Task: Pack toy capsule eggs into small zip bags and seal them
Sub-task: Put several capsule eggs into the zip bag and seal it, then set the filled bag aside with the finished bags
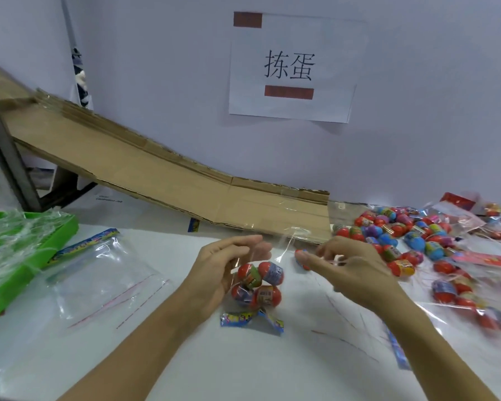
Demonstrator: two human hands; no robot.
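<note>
A small clear zip bag (275, 247) stands on the white table between my hands, with several red toy capsule eggs (258, 285) inside it and a colourful card strip (250, 318) at its bottom. My left hand (223, 267) holds the bag's left side near its mouth, fingers curved round the plastic. My right hand (350, 264) pinches the bag's right upper edge, and one more egg (301, 257) shows just behind its fingertips. A pile of loose eggs (399, 235) lies to the right.
A stack of empty zip bags (99, 279) lies at the left beside a green tray (55, 235) holding crumpled plastic. A cardboard chute (162, 175) slopes down along the wall. Filled bags (463, 290) crowd the right side. A paper sign (292, 68) hangs on the wall.
</note>
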